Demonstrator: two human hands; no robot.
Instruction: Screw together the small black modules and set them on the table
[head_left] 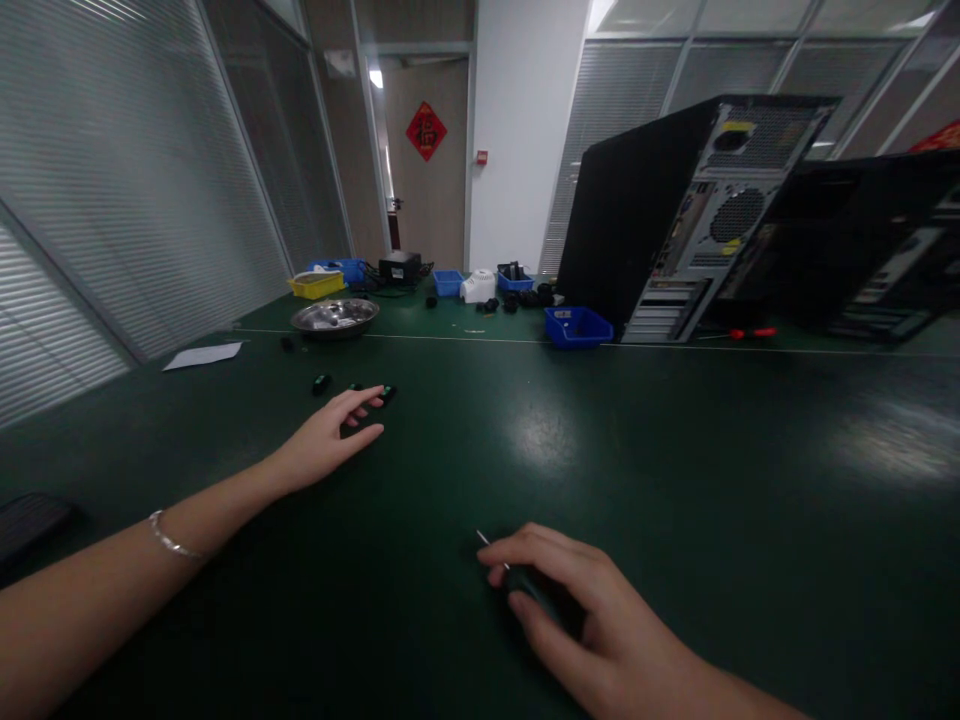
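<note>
Three small black pieces with green faces point(322, 384) lie on the dark green tabletop point(450, 440), on the near side of the round, shiny metal dish point(335, 316); their separation presumably allows each to be grasped singly. The left hand point(322, 445), also nearer than the dish, is outstretched at the rightmost piece: fingers lightly bent, thumb spread wide, nothing in its grasp. Fingertip contact cannot be confirmed. The right hand point(611, 620), well to the near right of the dish, is curled around a slim tool with thin metal shaft and dark handle point(527, 584). The shaft points forward and left, likely held so for ready control. A flat white sheet point(202, 355) lies left of the dish, a shallow yellow plastic tray point(317, 287) behind it, a blue plastic bin point(578, 330) to its right.
</note>
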